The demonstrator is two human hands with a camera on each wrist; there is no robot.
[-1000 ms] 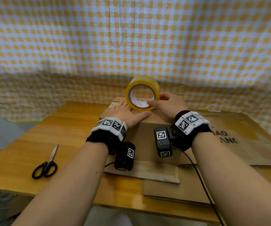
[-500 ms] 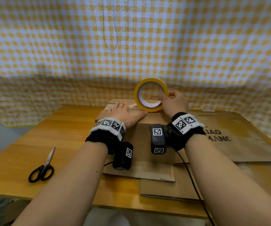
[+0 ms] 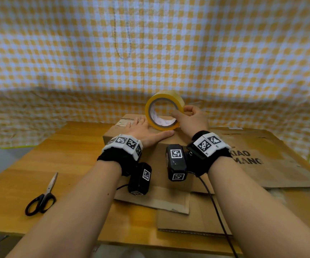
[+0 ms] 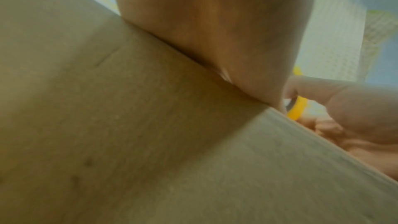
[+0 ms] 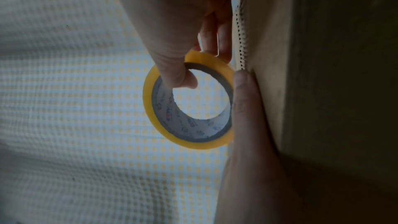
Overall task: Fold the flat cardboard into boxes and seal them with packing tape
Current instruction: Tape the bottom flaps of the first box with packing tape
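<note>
A brown cardboard box (image 3: 158,151) stands folded up in the middle of the wooden table. My left hand (image 3: 146,132) lies flat on its top, fingers straight, thumb along the near edge. On the far part of the top a yellow packing tape roll (image 3: 167,95) stands on edge. My right hand (image 3: 189,118) pinches its right rim. In the right wrist view the thumb (image 5: 178,77) hooks inside the tape roll (image 5: 150,108), with the left hand's thumb (image 5: 247,125) pressed against the box (image 5: 269,40). The left wrist view shows only my palm (image 4: 215,23) on cardboard (image 4: 129,125).
Black-handled scissors (image 3: 42,198) lie on the table (image 3: 38,164) to the left. A large flat cardboard sheet (image 3: 262,155) with print lies at the right. More flat pieces (image 3: 178,216) stick out under the box toward me. A yellow checked cloth (image 3: 150,53) hangs behind.
My right hand has lifted from lying beside the roll to pinching its right rim with the thumb in the core. The left hand stays flat on the box top.
</note>
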